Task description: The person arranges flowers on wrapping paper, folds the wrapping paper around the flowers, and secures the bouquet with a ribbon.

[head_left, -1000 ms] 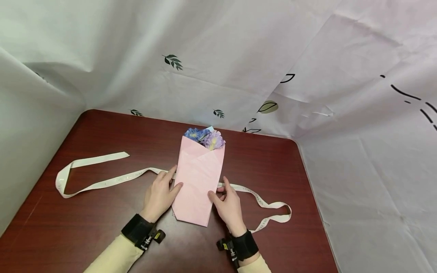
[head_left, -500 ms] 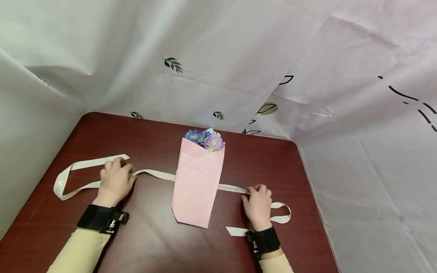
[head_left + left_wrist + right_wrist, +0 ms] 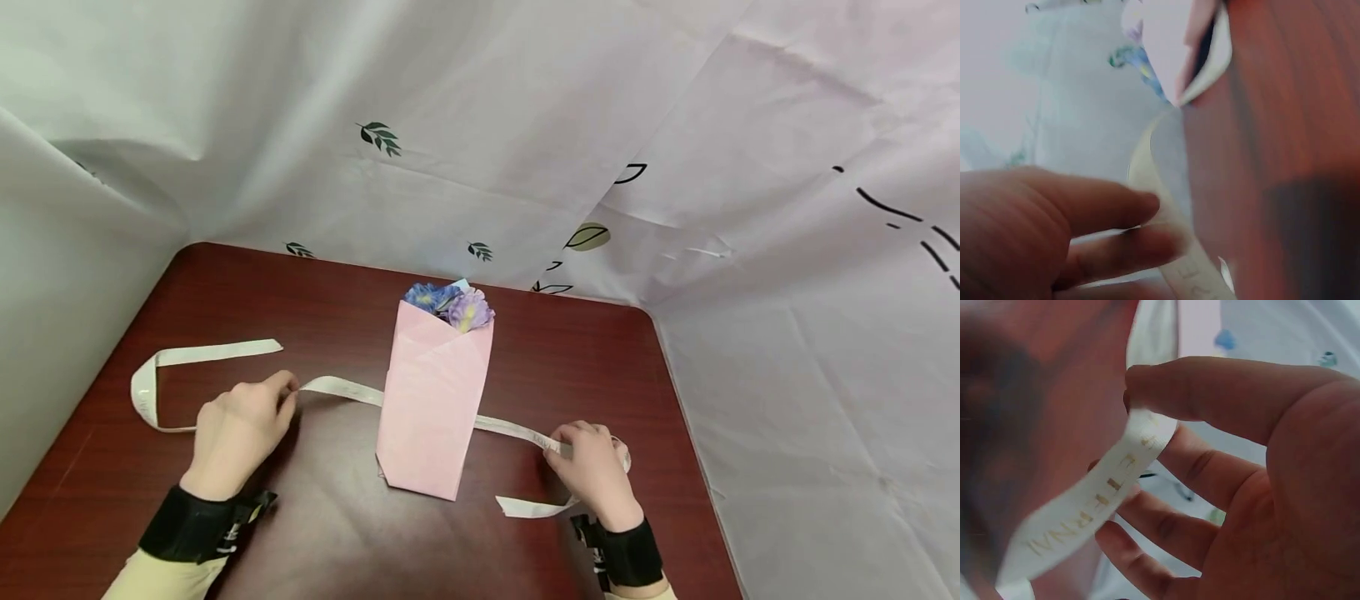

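Observation:
A bouquet in a pink paper wrapper (image 3: 431, 400) lies on the table, with a blue flower (image 3: 426, 296) and a purple flower (image 3: 470, 310) showing at its top. A white ribbon (image 3: 498, 427) with printed letters passes beneath the wrapper and comes out on both sides. Left of the bouquet, my left hand (image 3: 238, 433) pinches the ribbon between thumb and finger. On the other side my right hand (image 3: 596, 471) pinches it too; in the right wrist view the ribbon (image 3: 1104, 481) runs from under the thumb across the fingers. The stretch under the wrapper is hidden.
The dark red wooden table (image 3: 337, 542) is bordered by a pale curtain (image 3: 480, 150) with leaf prints at the back and sides. One loose ribbon end loops at the far left, and the other lies at the right front.
Both hands have left the wrapper's sides, moved outward and taken hold of the ribbon. Since half a second ago they have shifted nearer me, and the ribbon has moved slightly. The bouquet stays put.

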The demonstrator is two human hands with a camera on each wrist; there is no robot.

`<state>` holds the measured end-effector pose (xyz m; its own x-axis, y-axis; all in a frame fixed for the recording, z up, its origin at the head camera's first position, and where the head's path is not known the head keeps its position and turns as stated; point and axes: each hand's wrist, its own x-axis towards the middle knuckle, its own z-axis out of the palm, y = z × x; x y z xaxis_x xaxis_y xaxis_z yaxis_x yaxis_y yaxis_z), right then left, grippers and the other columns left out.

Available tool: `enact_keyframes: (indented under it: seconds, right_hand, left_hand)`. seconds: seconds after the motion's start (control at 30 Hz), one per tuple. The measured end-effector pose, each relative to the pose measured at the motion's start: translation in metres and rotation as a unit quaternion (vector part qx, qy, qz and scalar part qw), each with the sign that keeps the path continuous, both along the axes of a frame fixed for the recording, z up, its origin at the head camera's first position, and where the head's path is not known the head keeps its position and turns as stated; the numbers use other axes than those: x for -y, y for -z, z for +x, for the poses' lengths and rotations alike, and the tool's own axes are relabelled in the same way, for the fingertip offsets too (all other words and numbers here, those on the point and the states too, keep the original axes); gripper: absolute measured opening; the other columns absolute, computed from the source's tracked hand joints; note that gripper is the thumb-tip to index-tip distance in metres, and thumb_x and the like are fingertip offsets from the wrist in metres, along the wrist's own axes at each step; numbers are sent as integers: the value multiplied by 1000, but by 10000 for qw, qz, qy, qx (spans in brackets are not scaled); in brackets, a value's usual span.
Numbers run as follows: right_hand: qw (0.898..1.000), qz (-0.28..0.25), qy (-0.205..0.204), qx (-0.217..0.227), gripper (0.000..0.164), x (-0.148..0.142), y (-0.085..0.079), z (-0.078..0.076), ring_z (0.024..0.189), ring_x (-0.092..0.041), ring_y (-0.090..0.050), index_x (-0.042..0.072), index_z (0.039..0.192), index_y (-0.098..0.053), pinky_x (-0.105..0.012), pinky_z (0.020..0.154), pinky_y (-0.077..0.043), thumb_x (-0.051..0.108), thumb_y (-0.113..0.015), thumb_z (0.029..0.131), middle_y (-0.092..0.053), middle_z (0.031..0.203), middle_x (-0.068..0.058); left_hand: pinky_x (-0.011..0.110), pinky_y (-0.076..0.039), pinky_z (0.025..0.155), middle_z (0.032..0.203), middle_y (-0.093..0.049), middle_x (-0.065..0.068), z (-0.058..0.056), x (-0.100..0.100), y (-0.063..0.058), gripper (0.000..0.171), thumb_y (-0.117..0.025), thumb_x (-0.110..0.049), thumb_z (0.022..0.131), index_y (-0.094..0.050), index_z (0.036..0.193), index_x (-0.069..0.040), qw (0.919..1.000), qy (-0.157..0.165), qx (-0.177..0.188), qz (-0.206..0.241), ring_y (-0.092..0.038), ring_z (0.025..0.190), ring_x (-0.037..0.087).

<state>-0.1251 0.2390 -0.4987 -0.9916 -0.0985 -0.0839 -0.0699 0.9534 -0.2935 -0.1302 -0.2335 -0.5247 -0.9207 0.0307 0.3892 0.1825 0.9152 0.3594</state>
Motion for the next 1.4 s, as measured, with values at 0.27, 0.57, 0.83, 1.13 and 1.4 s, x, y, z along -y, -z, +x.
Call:
enact_keyframes:
  seconds: [0.27, 0.57, 0.83, 1.13, 1.4]
  right_hand:
    - [9967, -583, -426, -381, 12, 23, -19, -10, 94, -23, -70, 21, 105, -78, -69, 105, -39, 11, -76, 99, -75, 91, 8]
    - [9814, -1030, -1518, -570, 17, 48, -40, -22, 74, -9, -55, 19, 111, -87, -31, 69, -47, 12, -84, 97, -69, 91, 12]
    - [9665, -1001, -2267, -674, 27, 72, -57, -35, 78, -7, -60, 19, 110, -86, -29, 71, -53, 2, -85, 90, -71, 94, 12]
    - [9481, -1643, -2597, -818, 27, 88, -54, -53, 84, -9, -64, 14, 116, -80, -31, 75, -55, 3, -90, 93, -80, 109, 3]
    - [9409, -1898, -2229, -1702, 40, 82, -37, -61, 115, -26, -69, 11, 124, -79, -43, 95, -59, 6, -96, 88, -75, 124, -5]
  left_hand:
    - [30, -45, 54, 82, -76, 3, -16, -63, -2, 19, -77, 3, 95, -79, 105, -13, 9702, 935, -372, 2204, -58, 59, 8]
    - [41, -56, 110, 130, -76, 13, -20, -142, 0, 49, -81, 0, 100, -61, 145, -3, 8527, 2913, 889, 4244, -72, 128, 24]
    - [42, -61, 83, 121, -79, 8, -33, -168, -3, 90, -94, -20, 92, -47, 168, -15, 9254, 3003, 754, 2186, -77, 103, 22]
    - [29, -47, 57, 77, -73, -1, -43, -179, 11, 74, -86, -15, 97, -53, 164, -12, 9152, 3221, 413, 2386, -47, 53, -4]
    - [24, -33, 52, 71, -62, -10, -47, -180, 10, 66, -71, -6, 103, -49, 165, -8, 9001, 3061, 832, 2988, -28, 48, -5]
